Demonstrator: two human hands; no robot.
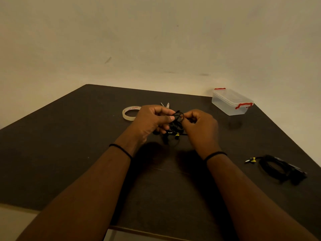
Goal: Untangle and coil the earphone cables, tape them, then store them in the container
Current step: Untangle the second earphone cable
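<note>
- Looking through the head view, the only one here: both hands are up over the middle of the table [69, 145], working a black cable [177, 126] bundle between them.
- Left hand [152, 121] has its fingers curled round the top of the tangle, thumb pinching a loop. Right hand [199, 126] pinches the same loop from the other side, fingers tucked in tight. So both grips are narrow and closed on the cable.
- The rest of the tangle dangles just under the hands, with a little yellow tag showing near the bottom.
- My guess is this stuff is super light, thin and floppy, a bit rubbery, so it'll snag on itself instead of sliding. Better to hold it at a loop or near the plug and tease it out than yank it; the thin wire looks easy to kink.
- A second cable [281, 169] lies on the right side of the table, well apart, already in a rough coil, black with a yellow-tagged plug.
- Tape [129, 113] is a clear flat ring, lying just beyond the left hand. Something metal, maybe scissors [165, 105], pokes out behind the hands, mostly hidden.
- Container [231, 103] is a clear plastic box with its lid on and red clips, far right corner.
- Table's dark and matte; plain beige wall behind.
</note>
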